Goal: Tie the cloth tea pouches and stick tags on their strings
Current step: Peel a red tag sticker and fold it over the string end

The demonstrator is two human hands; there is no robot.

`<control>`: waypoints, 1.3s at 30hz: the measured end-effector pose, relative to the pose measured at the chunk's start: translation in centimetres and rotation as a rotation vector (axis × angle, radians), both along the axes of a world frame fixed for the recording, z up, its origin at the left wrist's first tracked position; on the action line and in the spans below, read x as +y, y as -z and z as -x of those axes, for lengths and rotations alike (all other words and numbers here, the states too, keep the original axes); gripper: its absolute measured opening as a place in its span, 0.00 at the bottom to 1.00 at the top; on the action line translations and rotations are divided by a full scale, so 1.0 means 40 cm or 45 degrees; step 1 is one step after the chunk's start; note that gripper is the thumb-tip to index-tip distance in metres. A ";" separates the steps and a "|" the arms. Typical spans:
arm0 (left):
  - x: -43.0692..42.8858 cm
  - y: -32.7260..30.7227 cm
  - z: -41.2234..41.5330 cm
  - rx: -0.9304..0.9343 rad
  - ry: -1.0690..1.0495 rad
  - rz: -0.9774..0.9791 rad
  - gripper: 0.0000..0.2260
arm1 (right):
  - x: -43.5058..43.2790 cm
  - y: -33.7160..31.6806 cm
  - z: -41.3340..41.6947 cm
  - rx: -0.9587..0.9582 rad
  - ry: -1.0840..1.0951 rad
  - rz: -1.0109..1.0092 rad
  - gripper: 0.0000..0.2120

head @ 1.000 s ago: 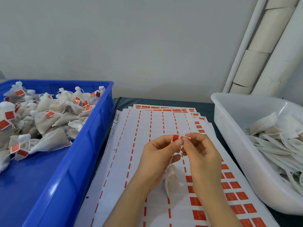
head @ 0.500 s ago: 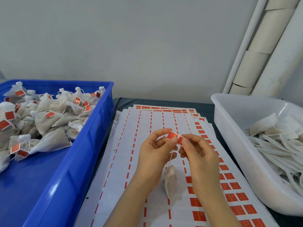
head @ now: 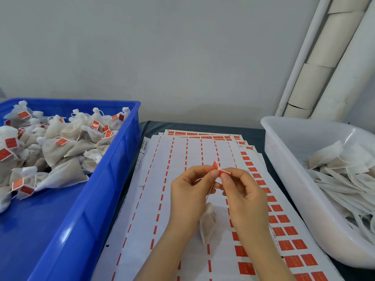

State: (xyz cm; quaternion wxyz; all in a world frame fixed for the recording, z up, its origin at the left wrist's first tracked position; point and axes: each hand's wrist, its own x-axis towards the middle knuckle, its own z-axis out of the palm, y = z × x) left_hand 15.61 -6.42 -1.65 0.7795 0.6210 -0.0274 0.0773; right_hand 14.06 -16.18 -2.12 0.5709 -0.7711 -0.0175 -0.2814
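Tag (head: 220, 169): small, red with a white edge, folded into a V. Pinched between fingertips of left hand (head: 188, 191) and right hand (head: 243, 196).
String (head: 209, 192): thin, white, runs down from tag to pouch.
Pouch (head: 207, 224): beige cloth, filled, neck up, below the hands over the sheet (head: 172, 179). Cannot tell if it touches the sheet.
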 end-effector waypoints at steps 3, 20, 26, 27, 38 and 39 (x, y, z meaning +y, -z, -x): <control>0.000 0.001 0.002 0.006 0.001 -0.036 0.05 | 0.003 0.003 0.000 -0.021 0.034 0.071 0.05; -0.001 -0.012 0.010 0.139 0.053 0.079 0.04 | -0.008 -0.007 0.001 0.019 0.070 -0.178 0.06; -0.004 -0.014 0.012 0.151 0.062 0.078 0.04 | -0.011 -0.006 0.003 0.034 0.109 -0.225 0.10; -0.005 -0.014 0.012 0.150 0.059 0.077 0.05 | -0.010 -0.007 0.003 0.031 0.111 -0.238 0.10; -0.005 -0.011 0.011 0.130 0.039 0.060 0.06 | -0.010 -0.011 0.006 0.009 0.149 -0.297 0.14; -0.005 -0.011 0.011 0.131 0.039 0.059 0.06 | -0.010 -0.011 0.005 0.009 0.147 -0.297 0.14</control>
